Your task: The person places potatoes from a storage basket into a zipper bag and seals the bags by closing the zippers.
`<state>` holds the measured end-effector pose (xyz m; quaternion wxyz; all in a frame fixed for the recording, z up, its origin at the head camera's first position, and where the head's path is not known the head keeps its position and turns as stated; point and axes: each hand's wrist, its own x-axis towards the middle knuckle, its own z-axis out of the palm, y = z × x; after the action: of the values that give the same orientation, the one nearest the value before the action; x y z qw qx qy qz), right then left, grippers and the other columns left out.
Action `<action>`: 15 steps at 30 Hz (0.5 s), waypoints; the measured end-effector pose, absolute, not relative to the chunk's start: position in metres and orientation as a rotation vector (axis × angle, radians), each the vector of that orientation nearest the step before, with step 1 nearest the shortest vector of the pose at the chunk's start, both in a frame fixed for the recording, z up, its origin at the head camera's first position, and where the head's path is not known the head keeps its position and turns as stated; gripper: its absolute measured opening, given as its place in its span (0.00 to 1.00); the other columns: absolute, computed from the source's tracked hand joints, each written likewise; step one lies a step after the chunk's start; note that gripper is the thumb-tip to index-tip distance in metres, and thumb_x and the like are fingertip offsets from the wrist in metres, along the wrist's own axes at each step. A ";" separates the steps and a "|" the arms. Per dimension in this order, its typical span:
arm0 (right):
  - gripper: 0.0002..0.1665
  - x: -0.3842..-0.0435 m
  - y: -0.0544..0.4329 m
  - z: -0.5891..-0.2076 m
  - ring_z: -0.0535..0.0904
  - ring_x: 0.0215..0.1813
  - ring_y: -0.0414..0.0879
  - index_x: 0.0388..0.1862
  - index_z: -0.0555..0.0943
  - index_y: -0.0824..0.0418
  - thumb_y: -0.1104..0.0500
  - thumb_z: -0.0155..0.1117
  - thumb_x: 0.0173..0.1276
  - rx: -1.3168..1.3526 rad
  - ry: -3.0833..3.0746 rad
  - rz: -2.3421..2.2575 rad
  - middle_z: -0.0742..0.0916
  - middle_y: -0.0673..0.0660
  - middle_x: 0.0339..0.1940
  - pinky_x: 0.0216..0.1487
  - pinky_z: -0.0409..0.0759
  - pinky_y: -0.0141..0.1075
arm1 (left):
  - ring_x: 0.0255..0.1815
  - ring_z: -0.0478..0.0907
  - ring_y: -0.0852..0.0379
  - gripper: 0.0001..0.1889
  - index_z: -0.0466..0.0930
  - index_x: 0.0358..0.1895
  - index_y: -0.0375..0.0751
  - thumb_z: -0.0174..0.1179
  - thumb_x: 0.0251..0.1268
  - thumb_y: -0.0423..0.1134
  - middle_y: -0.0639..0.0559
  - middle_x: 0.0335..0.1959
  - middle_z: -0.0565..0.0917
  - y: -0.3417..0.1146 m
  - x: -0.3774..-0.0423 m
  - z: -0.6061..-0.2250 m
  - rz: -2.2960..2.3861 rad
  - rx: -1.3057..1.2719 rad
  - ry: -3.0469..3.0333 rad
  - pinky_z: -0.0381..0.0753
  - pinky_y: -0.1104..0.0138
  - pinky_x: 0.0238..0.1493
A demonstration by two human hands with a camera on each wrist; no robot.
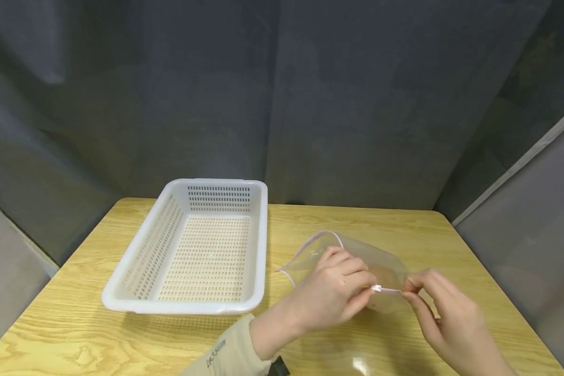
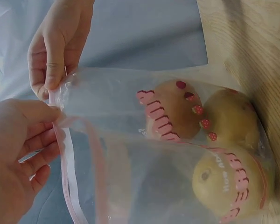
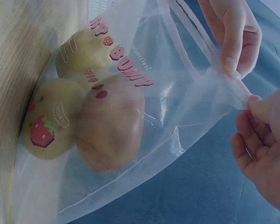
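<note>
A clear zip bag with a pink-edged mouth stands on the table, held by both hands. My left hand pinches its mouth at the small white slider. Farther right, my right hand pinches the end of the zip edge between thumb and forefinger. The mouth gapes on the left side of the slider. Inside lie a brownish potato-like thing and two yellowish potato-like ones, one with a dimple. Pink lettering and strawberries are printed on the plastic.
A white slotted plastic basket stands left of the bag with nothing in it. Both are on a wood-grain table. Dark grey cloth hangs behind the table, and grey panels flank it.
</note>
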<state>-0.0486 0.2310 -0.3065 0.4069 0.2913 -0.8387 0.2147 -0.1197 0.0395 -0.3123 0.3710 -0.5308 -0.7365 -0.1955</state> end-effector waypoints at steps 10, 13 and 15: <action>0.22 -0.048 0.232 -0.303 0.68 0.34 0.28 0.27 0.75 0.62 0.47 0.45 0.71 0.695 -2.123 0.532 0.76 0.45 0.27 0.35 0.66 0.19 | 0.36 0.74 0.67 0.04 0.83 0.33 0.51 0.61 0.54 0.41 0.63 0.31 0.81 0.033 -0.123 -0.309 -0.509 -1.356 -1.922 0.67 0.73 0.51; 0.22 -0.048 0.233 -0.302 0.68 0.35 0.28 0.27 0.75 0.62 0.47 0.46 0.70 0.685 -2.126 0.552 0.76 0.45 0.28 0.37 0.66 0.19 | 0.36 0.74 0.67 0.04 0.83 0.33 0.50 0.61 0.55 0.40 0.63 0.31 0.80 0.034 -0.124 -0.310 -0.518 -1.362 -1.908 0.67 0.73 0.51; 0.22 -0.046 0.233 -0.303 0.69 0.35 0.28 0.27 0.76 0.61 0.46 0.46 0.70 0.669 -2.136 0.571 0.77 0.44 0.29 0.38 0.67 0.18 | 0.35 0.74 0.66 0.04 0.83 0.33 0.49 0.60 0.55 0.40 0.62 0.30 0.80 0.035 -0.125 -0.311 -0.530 -1.365 -1.906 0.67 0.73 0.51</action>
<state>-0.0465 0.2331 -0.3033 0.4039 0.2650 -0.8459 0.2260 -0.1246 0.0346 -0.3106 0.3608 -0.5298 -0.7395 -0.2056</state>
